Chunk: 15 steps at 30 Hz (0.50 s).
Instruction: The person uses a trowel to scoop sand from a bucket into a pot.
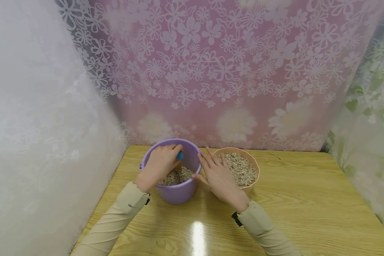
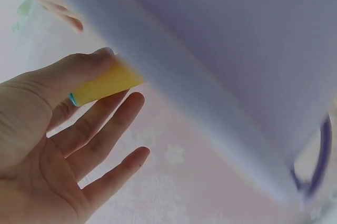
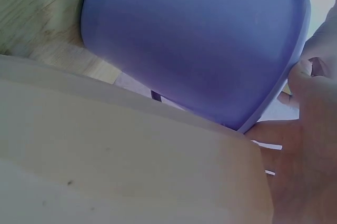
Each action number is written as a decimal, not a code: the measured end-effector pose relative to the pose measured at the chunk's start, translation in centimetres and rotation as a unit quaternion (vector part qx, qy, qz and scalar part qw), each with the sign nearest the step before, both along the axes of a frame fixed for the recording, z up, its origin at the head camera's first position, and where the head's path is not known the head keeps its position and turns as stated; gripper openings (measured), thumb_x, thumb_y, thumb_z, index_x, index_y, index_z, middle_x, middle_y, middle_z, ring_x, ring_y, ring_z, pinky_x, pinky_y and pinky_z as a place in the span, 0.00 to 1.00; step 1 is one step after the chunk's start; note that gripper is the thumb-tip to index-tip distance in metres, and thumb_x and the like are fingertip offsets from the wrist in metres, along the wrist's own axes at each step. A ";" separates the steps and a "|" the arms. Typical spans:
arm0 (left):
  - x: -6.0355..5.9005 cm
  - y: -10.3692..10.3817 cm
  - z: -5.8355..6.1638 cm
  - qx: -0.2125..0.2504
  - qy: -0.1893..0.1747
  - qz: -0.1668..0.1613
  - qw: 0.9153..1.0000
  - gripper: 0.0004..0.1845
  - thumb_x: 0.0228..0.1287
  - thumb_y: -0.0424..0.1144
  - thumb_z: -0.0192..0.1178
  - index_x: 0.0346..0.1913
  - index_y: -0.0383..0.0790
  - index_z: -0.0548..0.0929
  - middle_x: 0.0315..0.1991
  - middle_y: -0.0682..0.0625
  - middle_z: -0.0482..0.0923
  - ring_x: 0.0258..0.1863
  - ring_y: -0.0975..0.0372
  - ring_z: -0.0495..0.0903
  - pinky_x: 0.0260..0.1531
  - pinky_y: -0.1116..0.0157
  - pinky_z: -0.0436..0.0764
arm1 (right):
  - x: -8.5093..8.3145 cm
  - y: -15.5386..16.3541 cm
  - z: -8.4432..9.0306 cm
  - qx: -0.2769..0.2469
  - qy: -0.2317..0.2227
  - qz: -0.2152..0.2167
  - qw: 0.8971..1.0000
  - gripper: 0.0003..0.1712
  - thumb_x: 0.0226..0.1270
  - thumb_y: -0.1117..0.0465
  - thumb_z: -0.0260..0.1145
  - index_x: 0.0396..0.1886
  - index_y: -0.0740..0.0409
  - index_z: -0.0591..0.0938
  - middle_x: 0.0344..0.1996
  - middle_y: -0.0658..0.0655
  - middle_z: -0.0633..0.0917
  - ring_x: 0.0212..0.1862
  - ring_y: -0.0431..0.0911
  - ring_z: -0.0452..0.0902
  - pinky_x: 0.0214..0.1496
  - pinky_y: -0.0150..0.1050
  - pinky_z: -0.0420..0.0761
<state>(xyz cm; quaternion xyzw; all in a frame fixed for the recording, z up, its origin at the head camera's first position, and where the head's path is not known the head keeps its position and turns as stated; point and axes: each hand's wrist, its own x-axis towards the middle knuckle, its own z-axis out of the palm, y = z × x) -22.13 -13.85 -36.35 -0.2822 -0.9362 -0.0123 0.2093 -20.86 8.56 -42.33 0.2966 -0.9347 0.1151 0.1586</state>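
In the head view, my left hand [image 1: 161,163] reaches into a purple bucket [image 1: 176,193] partly filled with mixed pale and brown grains [image 1: 182,175]. It pinches a yellow stick-like handle [image 2: 108,83] with a blue end, its other fingers apart in the left wrist view. The handle's lower end is hidden, so its kind does not show. My right hand [image 1: 219,179] spreads its fingers between the bucket and a peach bowl [image 1: 257,164]. Its thumb and fingertips touch the bucket's rim [image 3: 303,29].
Similar grains [image 1: 241,170] nearly fill the peach bowl, close to the bucket's right side. Both containers stand near the back of a wooden table [image 1: 307,199]. A pink floral curtain [image 1: 211,71] hangs behind, with pale sheets on both sides.
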 end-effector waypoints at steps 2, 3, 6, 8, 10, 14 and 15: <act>-0.1 -0.5 0.3 -0.012 0.006 0.006 1.000 0.15 0.60 0.39 0.75 0.46 0.42 0.82 0.33 0.50 0.83 0.29 0.59 0.82 0.31 0.64 0.82 | 0.0 -0.1 0.1 0.000 0.001 0.001 1.000 0.44 0.75 0.36 0.57 0.77 0.61 0.64 0.77 0.60 0.63 0.81 0.56 0.43 0.75 0.67 0.50; -0.1 -0.8 0.4 -0.017 0.010 0.010 1.000 0.15 0.60 0.39 0.75 0.46 0.42 0.82 0.33 0.50 0.82 0.29 0.59 0.82 0.30 0.63 0.82 | 0.0 -0.2 0.1 0.002 0.000 0.001 1.000 0.44 0.74 0.36 0.57 0.77 0.61 0.64 0.77 0.61 0.62 0.81 0.56 0.43 0.75 0.68 0.50; -0.3 -1.5 0.6 -0.034 0.016 0.024 0.999 0.13 0.61 0.36 0.73 0.47 0.43 0.83 0.34 0.49 0.82 0.29 0.56 0.82 0.28 0.61 0.82 | 0.1 -0.5 0.3 0.009 -0.008 0.001 1.000 0.45 0.74 0.34 0.55 0.78 0.60 0.63 0.78 0.60 0.60 0.81 0.56 0.42 0.75 0.68 0.49; -0.4 -2.0 0.7 -0.051 0.026 0.030 0.998 0.13 0.61 0.32 0.72 0.47 0.42 0.83 0.36 0.47 0.81 0.29 0.55 0.82 0.27 0.60 0.82 | 0.1 -0.9 0.5 0.011 -0.012 0.004 1.000 0.46 0.74 0.34 0.54 0.78 0.59 0.63 0.78 0.61 0.60 0.81 0.56 0.43 0.74 0.69 0.50; -0.6 -2.5 0.7 -0.072 0.039 0.029 0.996 0.12 0.59 0.28 0.72 0.45 0.40 0.84 0.35 0.45 0.80 0.28 0.54 0.81 0.26 0.60 0.82 | 0.1 -1.2 0.5 0.013 -0.013 0.010 1.000 0.46 0.73 0.33 0.53 0.78 0.59 0.63 0.78 0.62 0.61 0.81 0.57 0.44 0.74 0.69 0.51; -1.2 -3.4 0.4 -0.117 0.086 0.021 0.989 0.09 0.56 0.28 0.73 0.38 0.39 0.85 0.33 0.44 0.79 0.27 0.54 0.80 0.26 0.61 0.81 | 0.2 -1.9 0.6 0.023 -0.005 0.029 0.999 0.47 0.73 0.31 0.50 0.78 0.58 0.63 0.77 0.63 0.62 0.80 0.58 0.48 0.74 0.67 0.53; -1.3 -3.5 0.3 -0.132 0.101 0.024 0.986 0.07 0.57 0.30 0.73 0.37 0.39 0.85 0.33 0.44 0.80 0.28 0.54 0.80 0.29 0.60 0.81 | 0.2 -2.1 0.5 0.025 -0.004 0.033 0.999 0.47 0.73 0.30 0.48 0.78 0.58 0.63 0.77 0.63 0.62 0.80 0.58 0.49 0.74 0.67 0.52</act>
